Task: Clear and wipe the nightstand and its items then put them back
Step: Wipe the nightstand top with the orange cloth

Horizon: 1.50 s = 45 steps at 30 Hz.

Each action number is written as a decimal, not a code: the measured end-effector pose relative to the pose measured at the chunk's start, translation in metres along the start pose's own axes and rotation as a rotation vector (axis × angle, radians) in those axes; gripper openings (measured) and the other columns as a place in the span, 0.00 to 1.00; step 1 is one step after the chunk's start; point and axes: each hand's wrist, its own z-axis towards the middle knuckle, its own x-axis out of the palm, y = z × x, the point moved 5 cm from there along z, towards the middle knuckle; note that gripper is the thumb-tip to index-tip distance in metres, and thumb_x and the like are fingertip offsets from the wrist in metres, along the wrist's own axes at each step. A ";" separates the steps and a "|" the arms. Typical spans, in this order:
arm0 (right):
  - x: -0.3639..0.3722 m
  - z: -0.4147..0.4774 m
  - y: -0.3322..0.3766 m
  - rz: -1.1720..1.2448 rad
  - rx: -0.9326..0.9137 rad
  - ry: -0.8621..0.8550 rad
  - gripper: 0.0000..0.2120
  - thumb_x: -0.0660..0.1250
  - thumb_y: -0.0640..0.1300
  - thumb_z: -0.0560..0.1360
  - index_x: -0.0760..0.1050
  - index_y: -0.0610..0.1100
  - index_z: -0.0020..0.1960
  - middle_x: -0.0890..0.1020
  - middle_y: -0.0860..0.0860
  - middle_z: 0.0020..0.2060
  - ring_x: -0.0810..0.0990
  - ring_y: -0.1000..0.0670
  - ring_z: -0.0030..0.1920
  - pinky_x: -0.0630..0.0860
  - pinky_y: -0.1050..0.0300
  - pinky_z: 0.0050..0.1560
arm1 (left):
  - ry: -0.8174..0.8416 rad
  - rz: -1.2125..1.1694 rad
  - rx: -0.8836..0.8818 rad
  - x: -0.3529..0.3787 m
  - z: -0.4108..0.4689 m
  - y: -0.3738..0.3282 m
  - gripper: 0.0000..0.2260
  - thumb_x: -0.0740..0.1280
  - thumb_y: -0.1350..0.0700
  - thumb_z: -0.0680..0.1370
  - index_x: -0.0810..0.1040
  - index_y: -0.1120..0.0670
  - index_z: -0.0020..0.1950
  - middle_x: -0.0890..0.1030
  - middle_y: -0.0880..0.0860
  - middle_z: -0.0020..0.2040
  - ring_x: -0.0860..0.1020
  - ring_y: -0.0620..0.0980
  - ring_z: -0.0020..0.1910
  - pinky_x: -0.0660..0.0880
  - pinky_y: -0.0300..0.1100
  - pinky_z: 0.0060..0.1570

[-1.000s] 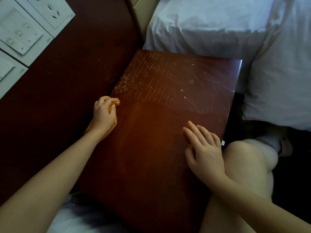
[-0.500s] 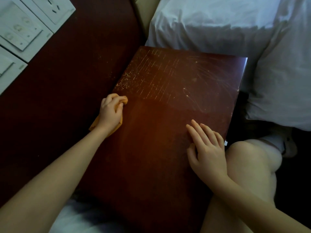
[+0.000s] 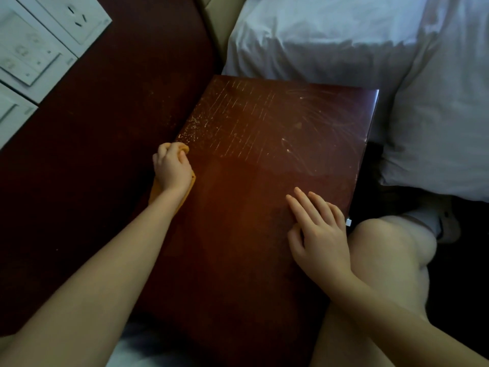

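Cloth (image 3: 194,179): an orange rag is being bunched in the left hand (image 3: 172,168) at the 9 o'clock edge of the nightstand (image 3: 251,260). Only its corners are showing past the fist.
Left hand: the fingers are being curled tight round the cloth, knuckles up, and the fist is being pressed down on the wood.
Right hand (image 3: 317,231): it is being laid flat near 4 o'clock on the top, fingers straight and slightly spread, with nothing being held.
Nightstand: the dark glossy top is being shown bare of items. Pale streaks (image 3: 238,120) are being caught by the light from 10 to 1 o'clock. Whether they are dust or scratches cannot be told.
Handling: the cloth is being judged soft, light and limp, best taken as a wad in the palm or flattened under it for wider contact. The top is being judged stiff, heavy and slick, so it is likely being steadied rather than lifted.
Surroundings: white bedding (image 3: 344,49) is being seen touching the 12 o'clock edge. Wall switches (image 3: 39,49) are being seen well apart toward 10 o'clock.
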 end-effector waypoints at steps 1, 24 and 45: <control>0.000 0.000 0.001 -0.004 0.001 0.001 0.24 0.53 0.45 0.72 0.74 0.41 0.64 0.75 0.45 0.64 0.73 0.41 0.64 0.64 0.45 0.64 | 0.025 -0.012 0.057 0.001 -0.003 -0.002 0.11 0.58 0.60 0.80 0.77 0.54 0.58 0.71 0.55 0.63 0.68 0.55 0.61 0.64 0.41 0.57; 0.000 0.000 -0.004 0.039 0.044 0.012 0.24 0.53 0.47 0.72 0.73 0.42 0.65 0.75 0.46 0.64 0.72 0.42 0.65 0.59 0.48 0.64 | 0.154 -0.023 0.242 -0.002 -0.005 -0.006 0.11 0.59 0.60 0.79 0.77 0.56 0.59 0.72 0.55 0.63 0.68 0.55 0.62 0.64 0.42 0.60; 0.000 0.001 -0.004 0.047 0.050 0.007 0.24 0.53 0.47 0.72 0.74 0.41 0.65 0.75 0.46 0.64 0.72 0.42 0.65 0.66 0.42 0.63 | 0.090 -0.033 0.188 0.007 -0.017 -0.019 0.11 0.59 0.60 0.79 0.78 0.54 0.58 0.72 0.55 0.62 0.67 0.55 0.61 0.64 0.43 0.59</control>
